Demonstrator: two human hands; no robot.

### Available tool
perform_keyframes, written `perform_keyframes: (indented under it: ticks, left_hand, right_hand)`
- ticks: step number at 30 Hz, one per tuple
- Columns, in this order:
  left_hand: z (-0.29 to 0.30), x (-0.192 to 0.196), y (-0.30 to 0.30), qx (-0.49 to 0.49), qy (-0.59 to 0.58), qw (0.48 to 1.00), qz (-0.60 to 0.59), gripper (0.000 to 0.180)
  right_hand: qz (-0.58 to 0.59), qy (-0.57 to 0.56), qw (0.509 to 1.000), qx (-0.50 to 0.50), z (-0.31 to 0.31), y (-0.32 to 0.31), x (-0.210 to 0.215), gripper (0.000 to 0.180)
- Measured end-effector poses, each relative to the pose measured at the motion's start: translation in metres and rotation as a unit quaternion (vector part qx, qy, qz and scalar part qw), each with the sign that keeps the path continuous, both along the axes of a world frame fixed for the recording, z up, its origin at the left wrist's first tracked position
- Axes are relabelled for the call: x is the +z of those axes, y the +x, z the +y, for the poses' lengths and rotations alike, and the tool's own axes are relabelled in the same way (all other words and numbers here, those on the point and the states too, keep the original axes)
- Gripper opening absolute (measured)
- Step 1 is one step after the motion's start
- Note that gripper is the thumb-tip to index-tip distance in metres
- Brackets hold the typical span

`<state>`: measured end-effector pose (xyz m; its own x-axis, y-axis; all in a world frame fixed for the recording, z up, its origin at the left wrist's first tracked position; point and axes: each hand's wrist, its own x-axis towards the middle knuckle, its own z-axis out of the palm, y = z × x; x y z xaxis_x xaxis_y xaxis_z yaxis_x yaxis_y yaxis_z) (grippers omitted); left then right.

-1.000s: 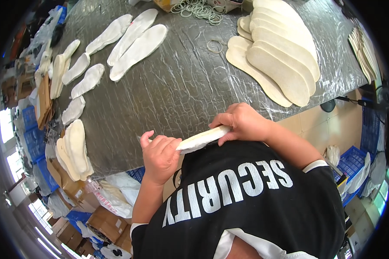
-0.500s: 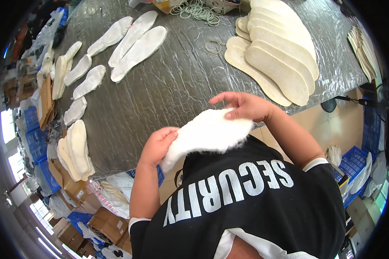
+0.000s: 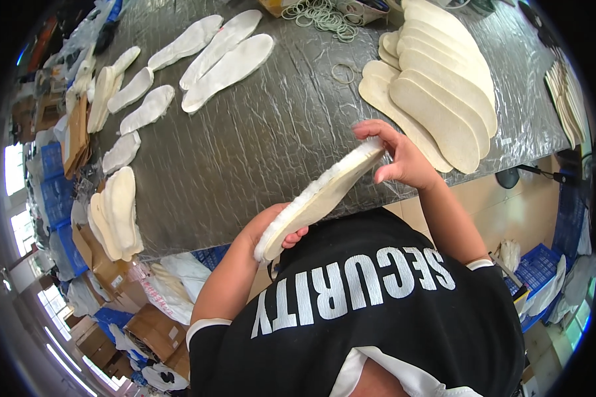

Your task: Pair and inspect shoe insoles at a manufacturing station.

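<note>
A fleecy white insole (image 3: 321, 195) is tilted on its edge above the front of the table, its smooth cream underside facing me and its fluffy pile turned away. My left hand (image 3: 271, 228) grips it near the narrow lower end, fingertips showing along the near edge. At the upper end, my right hand (image 3: 404, 155) has thumb and fingers spread apart around the tip; whether they touch it is hard to tell. To the right of that hand, a fanned stack of cream insoles (image 3: 437, 99) lies on the table.
Several white insoles (image 3: 228, 73) lie across the table's left side, with a small pile (image 3: 116, 212) at the left edge. Green rubber bands (image 3: 321, 20) are heaped at the back, and one loose band (image 3: 343, 74) lies nearer. More insoles (image 3: 566, 99) stand at the far right.
The insole has turned from fleece side up to its underside facing me, its right end raised. My right hand has opened from its hold, and the left still grips the other end.
</note>
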<state>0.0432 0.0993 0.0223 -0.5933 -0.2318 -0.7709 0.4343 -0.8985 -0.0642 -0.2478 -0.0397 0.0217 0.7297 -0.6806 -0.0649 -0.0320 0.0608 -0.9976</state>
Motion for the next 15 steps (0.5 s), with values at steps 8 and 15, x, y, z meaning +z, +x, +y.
perform_keyframes:
  ticks: [8,15]
  left_hand:
    - [-0.007,-0.008,-0.019,-0.026,0.003,0.999,0.029,0.036]
    - [-0.003,-0.041,-0.003,-0.005,-0.109,0.990,0.085,0.044]
  right_hand:
    - [0.161,-0.393,0.901,0.083,0.008,0.040,0.037,0.063]
    - [0.131,-0.388,0.904,0.128,0.022,0.063,0.005,0.022]
